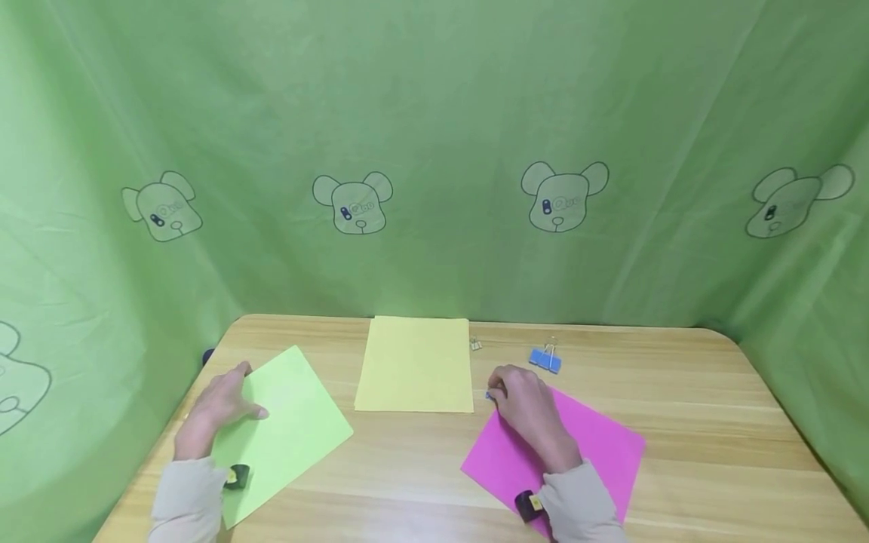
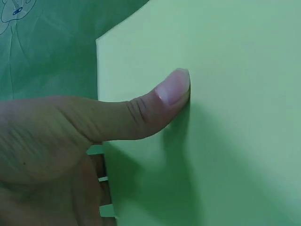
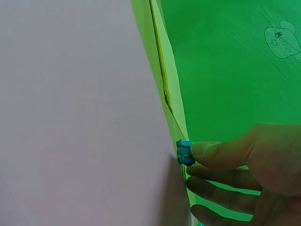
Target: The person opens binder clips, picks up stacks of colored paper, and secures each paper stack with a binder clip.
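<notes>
A light green sheet of paper (image 1: 299, 422) lies at an angle on the left of the table. My left hand (image 1: 220, 403) holds it by its left edge, thumb on top; the left wrist view shows the thumb (image 2: 141, 113) across the paper and the fingers partly hidden behind the edge. A bright pink sheet (image 1: 604, 441) lies on the right, partly covered by my right hand (image 1: 526, 400). That hand pinches a small blue binder clip (image 3: 185, 152) between thumb and fingers, at the edge of layered paper in the right wrist view. Colours look washed out there.
A stack of yellow paper (image 1: 414, 366) lies at the back middle of the wooden table (image 1: 713, 467). A small pale binder clip (image 1: 475, 344) is just right of it. Farther right sits a larger blue binder clip (image 1: 545, 359). Green curtains (image 1: 448, 264) surround the table.
</notes>
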Motion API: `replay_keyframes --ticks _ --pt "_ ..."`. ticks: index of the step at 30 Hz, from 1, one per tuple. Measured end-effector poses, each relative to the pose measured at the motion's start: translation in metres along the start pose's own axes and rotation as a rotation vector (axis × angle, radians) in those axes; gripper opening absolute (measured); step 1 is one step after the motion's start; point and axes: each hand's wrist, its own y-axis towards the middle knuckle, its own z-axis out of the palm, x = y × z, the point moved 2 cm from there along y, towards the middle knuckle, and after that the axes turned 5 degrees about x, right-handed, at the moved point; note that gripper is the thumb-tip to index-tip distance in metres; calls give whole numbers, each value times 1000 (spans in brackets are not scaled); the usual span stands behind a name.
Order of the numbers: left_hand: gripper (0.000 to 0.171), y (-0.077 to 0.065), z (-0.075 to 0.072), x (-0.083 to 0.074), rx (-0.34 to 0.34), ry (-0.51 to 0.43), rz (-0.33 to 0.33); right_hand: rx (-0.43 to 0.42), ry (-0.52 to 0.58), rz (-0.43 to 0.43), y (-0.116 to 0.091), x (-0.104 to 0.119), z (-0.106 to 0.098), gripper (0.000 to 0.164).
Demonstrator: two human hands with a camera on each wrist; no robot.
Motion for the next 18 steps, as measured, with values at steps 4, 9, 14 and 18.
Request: replay_keyframes --ticks 4,9,14,18 --pt "97 0 -2 -2 -15 57 -23 10 17 -4 1 0 -1 10" --pt "92 1 -6 -6 -19 66 -32 25 52 -4 4 1 -5 7" --pt "90 1 -7 -7 -8 52 -27 37 78 2 4 0 -7 3" --pt "90 -3 -6 -5 33 17 -33 36 93 9 3 1 -6 5"
